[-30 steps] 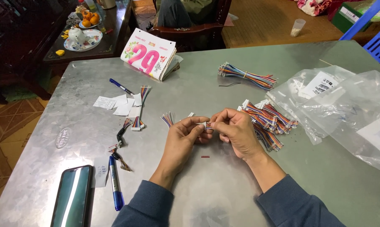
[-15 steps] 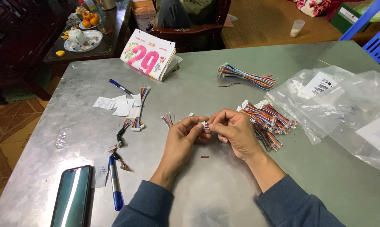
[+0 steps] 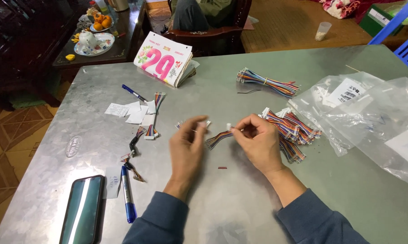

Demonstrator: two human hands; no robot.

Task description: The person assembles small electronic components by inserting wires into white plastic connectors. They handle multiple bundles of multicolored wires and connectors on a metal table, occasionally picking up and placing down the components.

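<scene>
My right hand (image 3: pixel 258 141) pinches a short rainbow ribbon cable (image 3: pixel 217 138) just behind its white connector (image 3: pixel 229 126); the cable's other end hangs free toward my left hand. My left hand (image 3: pixel 188 147) is blurred, a little apart from the cable, with thumb and fingers spread and nothing seen in them. Its fingertips hover over another small cable (image 3: pixel 181 124) lying on the grey metal table (image 3: pixel 213 203). A pile of similar rainbow cables (image 3: pixel 296 129) lies just right of my right hand.
A tied cable bundle (image 3: pixel 267 83) and clear plastic bags (image 3: pixel 375 122) sit at the right. A tear-off calendar (image 3: pixel 163 58), paper slips (image 3: pixel 129 113), loose small cables (image 3: pixel 152 117), two pens (image 3: pixel 128 199) and a phone (image 3: pixel 80 210) lie to the left. A person sits in a chair (image 3: pixel 204 31) beyond the table.
My hands were together on the connector; they have now drawn apart. The left hand has let go and moved left, and the cable stays in the right hand.
</scene>
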